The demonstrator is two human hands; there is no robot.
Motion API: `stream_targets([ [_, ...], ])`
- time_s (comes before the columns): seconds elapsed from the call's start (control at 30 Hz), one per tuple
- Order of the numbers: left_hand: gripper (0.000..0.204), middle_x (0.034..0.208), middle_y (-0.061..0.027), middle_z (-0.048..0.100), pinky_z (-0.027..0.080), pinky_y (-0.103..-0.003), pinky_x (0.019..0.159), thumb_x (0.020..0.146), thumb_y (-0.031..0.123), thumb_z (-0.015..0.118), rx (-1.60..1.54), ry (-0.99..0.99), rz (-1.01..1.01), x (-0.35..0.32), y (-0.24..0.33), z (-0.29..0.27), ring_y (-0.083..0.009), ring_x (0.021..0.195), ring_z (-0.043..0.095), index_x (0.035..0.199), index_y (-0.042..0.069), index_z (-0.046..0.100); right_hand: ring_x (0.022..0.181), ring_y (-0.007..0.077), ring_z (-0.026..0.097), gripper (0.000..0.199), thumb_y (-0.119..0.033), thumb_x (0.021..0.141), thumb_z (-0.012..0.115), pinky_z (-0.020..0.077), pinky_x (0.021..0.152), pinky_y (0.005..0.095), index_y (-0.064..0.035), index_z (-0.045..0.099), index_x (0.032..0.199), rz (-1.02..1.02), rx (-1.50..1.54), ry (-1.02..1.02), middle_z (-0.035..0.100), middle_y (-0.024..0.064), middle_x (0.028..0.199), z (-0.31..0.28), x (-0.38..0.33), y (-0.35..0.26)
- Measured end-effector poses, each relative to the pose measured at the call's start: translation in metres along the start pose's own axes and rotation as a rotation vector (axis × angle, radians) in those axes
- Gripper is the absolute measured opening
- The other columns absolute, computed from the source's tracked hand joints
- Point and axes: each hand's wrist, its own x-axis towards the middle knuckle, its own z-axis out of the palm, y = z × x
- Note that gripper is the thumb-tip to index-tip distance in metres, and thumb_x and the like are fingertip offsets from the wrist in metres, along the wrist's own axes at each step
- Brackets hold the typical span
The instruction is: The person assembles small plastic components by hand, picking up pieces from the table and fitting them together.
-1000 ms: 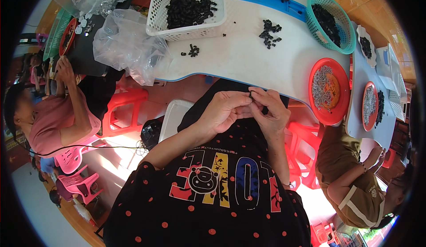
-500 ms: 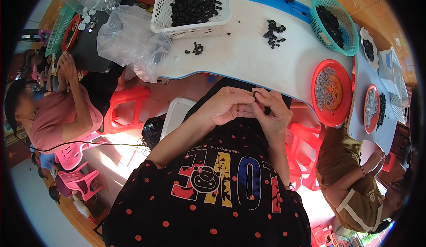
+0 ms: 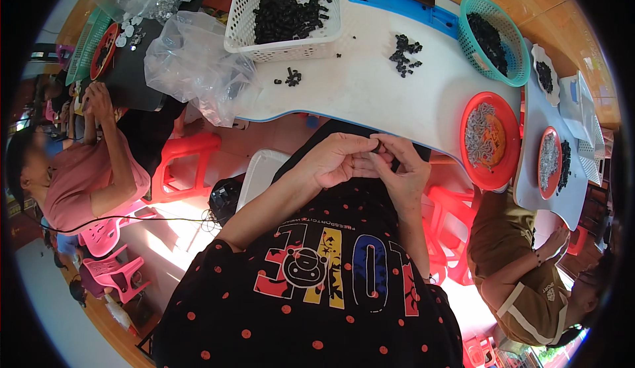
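Note:
Over my lap, just off the table's near edge, my left hand (image 3: 338,161) and my right hand (image 3: 405,167) meet at the fingertips. Between them they pinch a small black part (image 3: 376,147), mostly covered by my fingers. On the white table (image 3: 317,90) beyond lie a small cluster of black parts (image 3: 292,77) and a larger one (image 3: 404,55). To the right of my hands sits a red plate (image 3: 506,173) holding small grey pieces (image 3: 481,133) beside something orange.
A white basket (image 3: 284,51) of black parts stands at the back, near a clear plastic bag (image 3: 192,60). Behind right are a blue tray (image 3: 403,12) and a green basket (image 3: 522,70). Co-workers sit left (image 3: 92,176) and right (image 3: 522,269), among red stools (image 3: 188,163).
Both hands stay together at nearly the same spot, fingers shifting slightly around the small black part. The whole view has moved a little. The co-worker at left has shifted slightly.

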Motion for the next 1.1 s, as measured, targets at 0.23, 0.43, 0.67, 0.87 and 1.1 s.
stream_targets([
  [0.23,0.026,0.104,-0.0176,0.068,0.052,-0.047,0.092,0.092,0.016,0.059,0.006,-0.010,-0.001,-0.001,-0.004,-0.003,-0.0291,0.097,0.068,0.108,-0.004,0.063,0.069,0.0080,0.057,0.034,0.005,0.071,0.075,0.0478,0.063,0.0209,-0.0048,0.071,0.103,-0.019,-0.093,-0.038,0.062,0.0027,0.078,-0.004,-0.005,0.008],
  [0.43,0.024,0.105,-0.0158,0.067,0.055,-0.043,0.088,0.093,0.017,0.060,-0.031,-0.001,0.002,0.000,0.001,0.000,-0.0261,0.096,0.068,0.106,-0.002,0.064,0.069,0.0082,0.059,0.044,0.003,0.070,0.076,0.0493,0.065,0.0213,-0.0069,0.068,0.113,-0.027,-0.110,-0.060,0.064,0.0040,0.083,-0.005,0.002,0.001],
  [0.67,0.022,0.095,-0.0108,0.069,0.055,-0.034,0.079,0.091,0.017,0.064,0.243,0.111,0.319,-0.015,0.044,-0.001,-0.0184,0.081,0.068,0.103,-0.001,0.066,0.069,0.0108,0.059,0.039,-0.004,0.074,0.075,0.0477,0.066,0.0251,-0.0082,0.068,0.113,-0.024,-0.250,-0.079,0.066,0.0047,0.081,-0.021,0.019,-0.006],
  [0.87,0.032,0.103,-0.0142,0.068,0.051,-0.029,0.084,0.090,0.012,0.064,0.864,0.508,1.113,-0.013,0.143,0.009,-0.0175,0.091,0.065,0.116,-0.006,0.062,0.070,0.0149,0.060,0.015,-0.010,0.085,0.066,0.0475,0.069,0.0274,-0.0038,0.072,0.097,0.085,-0.256,0.104,0.070,0.0099,0.086,-0.036,0.079,0.028],
  [1.1,0.041,0.126,-0.0190,0.058,0.046,-0.033,0.094,0.090,0.011,0.061,1.364,0.739,1.251,-0.013,0.120,0.009,-0.0237,0.116,0.057,0.128,-0.004,0.053,0.086,0.0282,0.060,0.017,-0.010,0.078,0.070,0.0476,0.079,0.0386,-0.0059,0.071,0.095,-0.239,-0.721,0.095,0.066,0.0097,0.087,-0.052,0.168,0.080],
])
